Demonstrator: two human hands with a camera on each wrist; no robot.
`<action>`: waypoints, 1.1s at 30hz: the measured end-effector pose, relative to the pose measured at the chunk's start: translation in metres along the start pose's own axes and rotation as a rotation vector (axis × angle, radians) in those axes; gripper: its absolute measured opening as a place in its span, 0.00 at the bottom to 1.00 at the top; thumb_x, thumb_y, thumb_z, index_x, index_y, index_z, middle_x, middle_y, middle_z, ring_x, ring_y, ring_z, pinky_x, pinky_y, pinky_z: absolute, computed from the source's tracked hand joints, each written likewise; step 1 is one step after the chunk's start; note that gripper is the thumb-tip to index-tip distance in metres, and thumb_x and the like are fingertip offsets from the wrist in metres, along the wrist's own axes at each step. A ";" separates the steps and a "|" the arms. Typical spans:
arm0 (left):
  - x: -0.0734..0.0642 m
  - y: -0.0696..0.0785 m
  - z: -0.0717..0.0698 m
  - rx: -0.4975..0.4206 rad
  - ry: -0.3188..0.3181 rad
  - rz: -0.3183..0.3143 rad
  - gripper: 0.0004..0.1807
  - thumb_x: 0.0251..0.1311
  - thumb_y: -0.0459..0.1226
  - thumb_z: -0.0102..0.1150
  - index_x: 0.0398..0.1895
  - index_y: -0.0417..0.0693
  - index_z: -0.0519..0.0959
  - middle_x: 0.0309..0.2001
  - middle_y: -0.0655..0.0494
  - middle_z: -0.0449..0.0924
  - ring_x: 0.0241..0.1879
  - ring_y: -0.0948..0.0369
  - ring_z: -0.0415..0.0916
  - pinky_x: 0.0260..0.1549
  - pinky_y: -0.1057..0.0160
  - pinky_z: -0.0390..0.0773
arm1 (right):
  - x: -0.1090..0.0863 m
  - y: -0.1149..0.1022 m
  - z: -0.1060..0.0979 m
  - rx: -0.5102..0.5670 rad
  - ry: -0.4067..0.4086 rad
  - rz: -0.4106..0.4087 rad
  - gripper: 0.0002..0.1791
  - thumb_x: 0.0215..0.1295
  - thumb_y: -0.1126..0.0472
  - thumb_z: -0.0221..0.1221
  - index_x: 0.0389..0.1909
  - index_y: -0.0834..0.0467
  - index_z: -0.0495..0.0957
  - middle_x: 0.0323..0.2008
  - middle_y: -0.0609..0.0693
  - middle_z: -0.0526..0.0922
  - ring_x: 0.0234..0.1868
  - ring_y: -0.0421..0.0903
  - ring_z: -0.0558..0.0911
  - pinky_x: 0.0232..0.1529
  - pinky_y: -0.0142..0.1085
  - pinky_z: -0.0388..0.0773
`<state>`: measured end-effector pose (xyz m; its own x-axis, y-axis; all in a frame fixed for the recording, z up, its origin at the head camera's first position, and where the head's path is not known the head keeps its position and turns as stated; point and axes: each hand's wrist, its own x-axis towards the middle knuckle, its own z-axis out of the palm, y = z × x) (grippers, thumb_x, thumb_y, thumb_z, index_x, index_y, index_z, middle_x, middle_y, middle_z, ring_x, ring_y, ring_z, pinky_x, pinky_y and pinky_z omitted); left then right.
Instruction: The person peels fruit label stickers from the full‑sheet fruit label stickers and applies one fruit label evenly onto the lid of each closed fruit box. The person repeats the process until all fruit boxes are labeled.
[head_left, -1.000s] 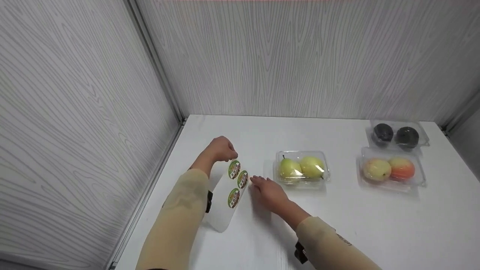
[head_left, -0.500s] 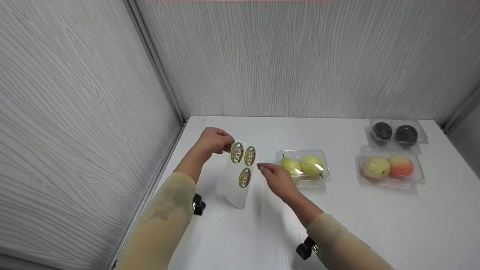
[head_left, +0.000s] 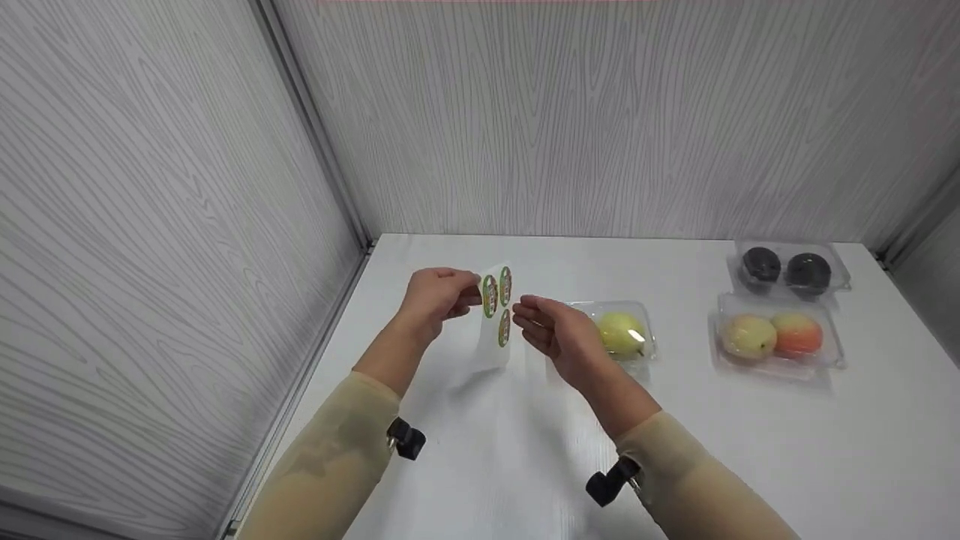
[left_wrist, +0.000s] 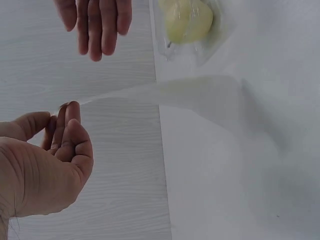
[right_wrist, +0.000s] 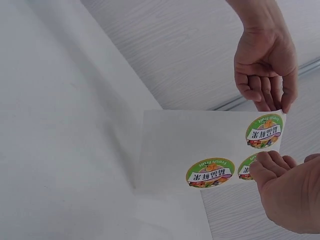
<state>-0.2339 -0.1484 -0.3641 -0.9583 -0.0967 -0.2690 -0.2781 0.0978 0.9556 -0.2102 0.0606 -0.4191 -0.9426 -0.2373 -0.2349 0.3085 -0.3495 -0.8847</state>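
Note:
A sheet of stickers [head_left: 492, 352] hangs above the table, pinched at its upper corner between the thumb and fingers of my left hand [head_left: 437, 296]. Three oval fruit labels show on it; one label [right_wrist: 210, 173] reads "Fresh fruit" in the right wrist view. My right hand [head_left: 566, 334] is beside the sheet's right edge, fingers loosely extended and holding nothing. From the left wrist, the right hand [left_wrist: 97, 25] appears apart from the sheet [left_wrist: 200, 95], which is seen nearly edge-on. Behind the right hand stands a clear clamshell box [head_left: 651, 346] with a pear [head_left: 621, 334]; its left part is hidden.
At the right of the white table [head_left: 480, 465] a clear box [head_left: 831, 352] holds two peach-like fruits [head_left: 772, 336]. Behind it, another clear box [head_left: 840, 270] contains two dark round fruits [head_left: 784, 270]. Wood-grain panels [head_left: 570, 120] enclose the table at the back and sides.
My left hand has lifted the sticker sheet off the table and turned it more edge-on to the head view. My right hand has risen alongside, now partly covering the pear box.

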 end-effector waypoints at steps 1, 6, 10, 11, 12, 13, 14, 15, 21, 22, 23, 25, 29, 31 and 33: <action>-0.002 -0.001 0.002 -0.008 -0.003 -0.002 0.11 0.72 0.36 0.63 0.49 0.39 0.87 0.42 0.47 0.91 0.43 0.57 0.90 0.44 0.62 0.84 | 0.000 -0.001 0.000 0.029 -0.003 0.004 0.23 0.84 0.59 0.48 0.70 0.69 0.74 0.66 0.64 0.80 0.69 0.56 0.79 0.70 0.46 0.73; -0.009 -0.010 0.013 -0.068 -0.025 -0.014 0.11 0.73 0.35 0.64 0.50 0.38 0.87 0.43 0.46 0.91 0.43 0.57 0.89 0.47 0.61 0.85 | -0.002 -0.002 -0.002 0.130 -0.013 0.027 0.24 0.85 0.59 0.47 0.70 0.70 0.73 0.63 0.64 0.82 0.67 0.57 0.81 0.69 0.47 0.73; -0.013 -0.018 0.022 -0.130 -0.057 -0.028 0.11 0.72 0.34 0.64 0.50 0.36 0.87 0.44 0.46 0.90 0.45 0.56 0.89 0.49 0.61 0.85 | -0.004 -0.002 -0.005 0.161 -0.017 0.039 0.25 0.86 0.58 0.45 0.70 0.71 0.73 0.61 0.62 0.84 0.63 0.54 0.84 0.69 0.47 0.75; -0.014 -0.020 0.024 -0.144 -0.065 -0.031 0.11 0.72 0.34 0.64 0.50 0.36 0.87 0.44 0.45 0.90 0.45 0.56 0.89 0.49 0.61 0.85 | -0.005 -0.002 -0.006 0.166 -0.019 0.042 0.25 0.86 0.57 0.45 0.70 0.70 0.73 0.61 0.62 0.85 0.63 0.53 0.85 0.68 0.46 0.75; -0.015 -0.021 0.026 -0.156 -0.071 -0.032 0.10 0.72 0.34 0.64 0.50 0.35 0.87 0.44 0.45 0.90 0.45 0.56 0.88 0.50 0.61 0.85 | -0.005 -0.002 -0.007 0.170 -0.017 0.046 0.25 0.86 0.57 0.44 0.69 0.70 0.74 0.61 0.62 0.85 0.62 0.53 0.85 0.67 0.46 0.76; -0.016 -0.023 0.028 -0.169 -0.076 -0.032 0.10 0.72 0.34 0.64 0.49 0.35 0.87 0.44 0.45 0.90 0.45 0.56 0.88 0.50 0.61 0.85 | -0.005 -0.001 -0.007 0.174 -0.016 0.048 0.25 0.86 0.57 0.44 0.70 0.70 0.74 0.61 0.62 0.84 0.62 0.53 0.85 0.67 0.46 0.76; -0.016 -0.024 0.030 -0.182 -0.082 -0.032 0.11 0.72 0.33 0.65 0.50 0.34 0.87 0.44 0.45 0.89 0.45 0.56 0.88 0.51 0.61 0.85 | -0.005 -0.001 -0.008 0.181 -0.013 0.052 0.25 0.86 0.57 0.44 0.69 0.70 0.74 0.62 0.63 0.84 0.63 0.54 0.84 0.67 0.46 0.77; -0.017 -0.025 0.032 -0.195 -0.089 -0.031 0.11 0.72 0.33 0.65 0.50 0.34 0.86 0.45 0.44 0.89 0.45 0.56 0.88 0.51 0.60 0.85 | -0.005 0.000 -0.008 0.187 -0.010 0.054 0.25 0.86 0.57 0.44 0.69 0.70 0.74 0.62 0.63 0.83 0.64 0.54 0.84 0.67 0.46 0.77; -0.018 -0.031 0.038 -0.229 -0.114 -0.030 0.13 0.71 0.32 0.65 0.53 0.30 0.85 0.46 0.43 0.88 0.44 0.57 0.87 0.52 0.60 0.85 | -0.006 0.005 -0.010 0.177 0.015 0.067 0.24 0.85 0.58 0.46 0.69 0.71 0.73 0.62 0.63 0.84 0.64 0.54 0.84 0.68 0.46 0.76; -0.018 -0.031 0.038 -0.230 -0.115 -0.033 0.13 0.71 0.31 0.65 0.53 0.30 0.85 0.45 0.43 0.88 0.43 0.57 0.87 0.51 0.60 0.85 | -0.006 0.005 -0.010 0.171 0.020 0.068 0.24 0.85 0.59 0.47 0.69 0.71 0.73 0.61 0.63 0.85 0.63 0.53 0.84 0.67 0.46 0.76; -0.018 -0.032 0.039 -0.231 -0.115 -0.035 0.13 0.71 0.31 0.65 0.52 0.30 0.85 0.44 0.43 0.89 0.43 0.58 0.87 0.51 0.60 0.85 | -0.006 0.006 -0.010 0.168 0.027 0.070 0.23 0.85 0.59 0.47 0.68 0.71 0.74 0.59 0.62 0.86 0.61 0.52 0.86 0.67 0.45 0.77; -0.017 -0.033 0.040 -0.233 -0.115 -0.038 0.12 0.71 0.31 0.65 0.51 0.31 0.86 0.43 0.44 0.89 0.42 0.58 0.87 0.51 0.60 0.85 | -0.005 0.007 -0.010 0.161 0.033 0.070 0.22 0.84 0.60 0.49 0.67 0.71 0.75 0.56 0.60 0.87 0.57 0.50 0.87 0.66 0.45 0.77; -0.017 -0.035 0.043 -0.227 -0.115 -0.033 0.09 0.70 0.31 0.65 0.47 0.32 0.87 0.39 0.47 0.89 0.40 0.58 0.87 0.50 0.60 0.85 | -0.004 0.008 -0.010 0.156 0.033 0.066 0.21 0.83 0.62 0.51 0.66 0.71 0.76 0.50 0.57 0.89 0.51 0.46 0.89 0.63 0.42 0.80; -0.017 -0.036 0.044 -0.223 -0.118 -0.031 0.09 0.70 0.31 0.65 0.46 0.33 0.87 0.39 0.47 0.89 0.40 0.58 0.87 0.51 0.60 0.85 | -0.003 0.009 -0.010 0.148 0.036 0.062 0.19 0.82 0.63 0.52 0.64 0.71 0.77 0.48 0.56 0.90 0.49 0.46 0.90 0.60 0.41 0.81; -0.017 -0.036 0.045 -0.214 -0.119 -0.031 0.09 0.70 0.31 0.65 0.46 0.33 0.88 0.39 0.47 0.89 0.40 0.58 0.87 0.51 0.60 0.85 | -0.003 0.009 -0.010 0.143 0.041 0.058 0.17 0.81 0.64 0.54 0.61 0.70 0.80 0.46 0.55 0.90 0.48 0.46 0.90 0.58 0.40 0.83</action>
<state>-0.2103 -0.1054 -0.3991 -0.9541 0.0225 -0.2985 -0.2990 -0.1167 0.9471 -0.2059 0.0666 -0.4305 -0.9263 -0.2243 -0.3026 0.3746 -0.4628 -0.8034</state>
